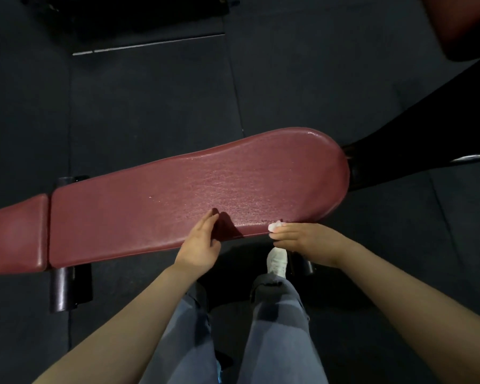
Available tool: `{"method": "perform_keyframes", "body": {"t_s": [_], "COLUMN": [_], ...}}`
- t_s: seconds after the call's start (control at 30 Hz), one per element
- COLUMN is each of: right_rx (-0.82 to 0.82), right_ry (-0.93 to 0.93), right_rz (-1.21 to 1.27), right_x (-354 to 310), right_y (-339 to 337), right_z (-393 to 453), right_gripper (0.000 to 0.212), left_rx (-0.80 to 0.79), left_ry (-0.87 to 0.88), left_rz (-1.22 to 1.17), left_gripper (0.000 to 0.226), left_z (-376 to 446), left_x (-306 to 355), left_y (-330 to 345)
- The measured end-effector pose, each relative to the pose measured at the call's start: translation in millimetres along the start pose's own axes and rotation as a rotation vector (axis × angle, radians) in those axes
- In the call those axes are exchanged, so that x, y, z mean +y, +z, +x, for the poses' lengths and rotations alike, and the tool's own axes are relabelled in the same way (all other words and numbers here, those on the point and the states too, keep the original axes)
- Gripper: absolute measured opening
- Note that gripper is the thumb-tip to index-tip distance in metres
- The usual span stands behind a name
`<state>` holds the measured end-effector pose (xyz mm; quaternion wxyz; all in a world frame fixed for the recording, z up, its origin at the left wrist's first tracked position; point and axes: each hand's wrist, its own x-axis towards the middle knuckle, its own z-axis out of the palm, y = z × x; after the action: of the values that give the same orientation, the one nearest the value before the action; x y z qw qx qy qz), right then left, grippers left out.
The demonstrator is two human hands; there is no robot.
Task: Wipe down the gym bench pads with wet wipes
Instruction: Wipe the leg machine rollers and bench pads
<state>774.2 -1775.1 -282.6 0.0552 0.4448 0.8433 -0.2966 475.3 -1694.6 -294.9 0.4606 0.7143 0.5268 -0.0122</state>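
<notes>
A long dark-red bench pad (194, 189) runs across the middle of the view, widening to a rounded end on the right. A shorter red seat pad (14, 234) adjoins it at the left. My right hand (305, 242) sits at the pad's near edge, fingers closed on a small crumpled white wet wipe (275, 226) that touches the pad. My left hand (200, 242) rests with fingers apart on the near edge, a little left of the wipe, holding nothing.
Black rubber floor mats (150, 106) surround the bench. Black bench feet (67, 289) stick out at the lower left. Another red pad (463, 20) shows at the top right, with a black frame arm (416, 134) below it. My legs and a white shoe (277, 261) stand by the bench.
</notes>
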Motion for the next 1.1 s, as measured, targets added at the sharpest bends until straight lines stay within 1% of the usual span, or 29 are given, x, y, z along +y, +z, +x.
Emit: {"method": "perform_keyframes", "body": {"t_s": [0.1,0.17,0.27,0.3,0.37,0.43,0.47,0.53,0.6,0.63,0.67,0.73,0.8,0.83,0.87,1.0,1.1], "right_rx": [0.174,0.266,0.401,0.468,0.663,0.861,0.933,1.055,1.148,1.158,1.130,0.958,0.760,0.725,0.734,0.880,0.918], "right_ry": [0.152,0.301,0.485,0.544,0.671,0.770,0.802,0.842,0.870,0.881,0.884,0.850,0.774,0.749,0.747,0.819,0.896], "right_rz": [0.120,0.232,0.379,0.421,0.534,0.648,0.686,0.715,0.683,0.645,0.590,0.474,0.396,0.370,0.347,0.289,0.329], "right_x": [1.5,-3.0,-11.6,-13.2,-10.7,1.4,10.2,33.0,61.1,74.7,87.4,107.6,115.0,112.4,106.6,60.1,7.4], "right_y": [1.1,3.4,9.9,10.1,3.6,-12.7,-24.7,-54.9,-87.5,-102.7,-114.5,-123.4,-112.1,-102.0,-91.1,-37.8,5.0], "right_z": [-30.3,-46.8,-61.3,-64.1,-67.4,-64.3,-59.0,-38.9,-10.4,4.9,19.8,43.1,50.4,47.1,39.9,-3.5,-29.0], "right_gripper": [0.064,0.067,0.059,0.056,0.051,0.049,0.047,0.043,0.043,0.044,0.045,0.045,0.044,0.045,0.045,0.043,0.055], "left_rx": [-0.005,-0.005,-0.012,-0.015,-0.024,-0.040,-0.046,-0.042,-0.038,-0.042,-0.050,-0.056,-0.054,-0.058,-0.065,-0.095,-0.126], "left_ry": [0.067,0.097,0.131,0.140,0.157,0.158,0.151,0.139,0.134,0.129,0.121,0.113,0.115,0.118,0.121,0.119,0.107], "left_rz": [0.042,0.053,0.047,0.048,0.071,0.112,0.133,0.161,0.189,0.210,0.238,0.302,0.323,0.315,0.306,0.286,0.290], "left_gripper": [0.068,0.068,0.068,0.069,0.071,0.073,0.073,0.074,0.074,0.075,0.076,0.079,0.080,0.081,0.080,0.081,0.082], "left_z": [8.6,14.4,24.1,27.8,36.7,46.8,51.9,61.7,68.2,69.9,70.3,68.7,66.7,66.4,66.0,67.5,71.5], "left_x": [16.8,27.7,44.7,50.1,58.6,64.8,67.5,72.2,75.7,77.2,78.3,78.6,78.3,78.2,78.0,75.1,73.2], "left_y": [7.4,10.5,12.9,13.1,14.1,15.3,15.5,15.1,15.4,16.5,18.1,21.6,23.1,22.4,21.3,16.5,12.8]}}
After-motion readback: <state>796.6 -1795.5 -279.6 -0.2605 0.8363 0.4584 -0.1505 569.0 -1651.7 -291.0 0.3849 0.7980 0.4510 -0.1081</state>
